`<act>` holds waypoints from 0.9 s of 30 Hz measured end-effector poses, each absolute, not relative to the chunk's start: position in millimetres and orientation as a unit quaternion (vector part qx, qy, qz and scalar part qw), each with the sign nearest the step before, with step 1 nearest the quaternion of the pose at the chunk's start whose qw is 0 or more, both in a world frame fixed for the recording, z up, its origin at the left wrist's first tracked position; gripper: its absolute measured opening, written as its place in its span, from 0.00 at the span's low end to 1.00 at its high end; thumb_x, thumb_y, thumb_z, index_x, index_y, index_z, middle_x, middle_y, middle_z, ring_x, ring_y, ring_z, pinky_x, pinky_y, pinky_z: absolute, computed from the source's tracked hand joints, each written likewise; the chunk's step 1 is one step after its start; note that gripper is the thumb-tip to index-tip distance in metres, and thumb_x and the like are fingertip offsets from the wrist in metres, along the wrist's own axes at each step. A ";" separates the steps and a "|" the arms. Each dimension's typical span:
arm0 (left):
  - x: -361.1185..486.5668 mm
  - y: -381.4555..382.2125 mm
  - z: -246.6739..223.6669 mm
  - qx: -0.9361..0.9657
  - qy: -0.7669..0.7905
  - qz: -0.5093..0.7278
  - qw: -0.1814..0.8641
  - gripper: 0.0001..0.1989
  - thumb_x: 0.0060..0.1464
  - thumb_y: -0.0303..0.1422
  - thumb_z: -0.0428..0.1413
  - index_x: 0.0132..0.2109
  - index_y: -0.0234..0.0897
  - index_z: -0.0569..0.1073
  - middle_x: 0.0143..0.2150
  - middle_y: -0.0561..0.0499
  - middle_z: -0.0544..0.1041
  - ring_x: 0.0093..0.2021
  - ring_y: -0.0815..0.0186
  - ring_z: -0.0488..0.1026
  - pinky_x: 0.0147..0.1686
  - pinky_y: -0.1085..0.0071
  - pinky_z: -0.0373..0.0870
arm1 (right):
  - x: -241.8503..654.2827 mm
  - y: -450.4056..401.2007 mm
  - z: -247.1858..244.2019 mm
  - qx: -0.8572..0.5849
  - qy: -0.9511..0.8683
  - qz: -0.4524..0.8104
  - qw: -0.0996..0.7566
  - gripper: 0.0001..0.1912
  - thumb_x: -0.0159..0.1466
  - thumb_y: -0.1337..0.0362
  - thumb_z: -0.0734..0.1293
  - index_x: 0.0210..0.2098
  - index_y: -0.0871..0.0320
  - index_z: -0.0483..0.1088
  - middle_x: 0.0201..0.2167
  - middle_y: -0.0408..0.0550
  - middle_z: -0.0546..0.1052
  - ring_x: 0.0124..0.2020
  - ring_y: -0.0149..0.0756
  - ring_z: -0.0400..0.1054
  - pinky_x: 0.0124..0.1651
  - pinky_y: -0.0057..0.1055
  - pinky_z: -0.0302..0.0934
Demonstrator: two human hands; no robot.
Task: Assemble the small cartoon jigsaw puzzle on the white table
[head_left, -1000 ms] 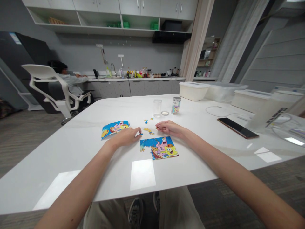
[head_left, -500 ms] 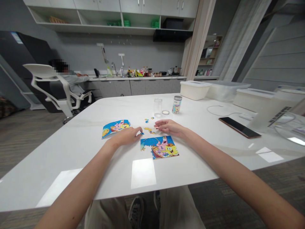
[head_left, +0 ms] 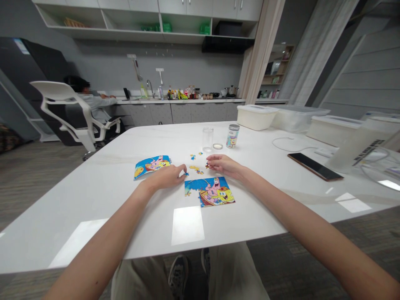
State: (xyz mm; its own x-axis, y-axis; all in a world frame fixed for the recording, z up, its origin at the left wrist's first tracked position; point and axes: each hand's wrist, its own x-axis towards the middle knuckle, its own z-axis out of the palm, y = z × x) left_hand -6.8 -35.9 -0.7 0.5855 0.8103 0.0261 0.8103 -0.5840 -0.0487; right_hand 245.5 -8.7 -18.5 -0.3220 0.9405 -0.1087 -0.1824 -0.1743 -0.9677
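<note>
We sit at a big white table (head_left: 250, 221). A half-done jigsaw puzzle (head_left: 210, 191) lies at 12 o'clock, and a bent puzzle picture (head_left: 152, 166) lies at 11 o'clock. A black phone (head_left: 315, 166) sits at 2 o'clock. Our right hand (head_left: 225, 164) is just past the puzzle, and its fingers pinch a tiny puzzle piece (head_left: 206, 165). Our left hand (head_left: 165, 176) has curled fingers by a small blue piece (head_left: 186, 173); we cannot tell if they hold it.

The tiny blue-and-yellow cardboard jigsaw pieces (head_left: 194, 168) are too small to make out. The seated person's head (head_left: 83, 84) is blurred.
</note>
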 end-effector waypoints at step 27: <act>-6.3 -37.1 -0.7 -0.886 -0.464 0.002 0.023 0.17 0.62 0.40 0.43 0.52 0.39 0.66 0.28 0.48 0.77 0.33 0.59 0.75 0.34 0.68 0.66 | 242.9 -13.3 -15.4 -0.393 -0.482 0.668 0.410 0.09 0.55 0.78 0.71 0.32 0.61 0.72 0.27 0.45 0.77 0.31 0.28 0.74 0.36 0.21 0.70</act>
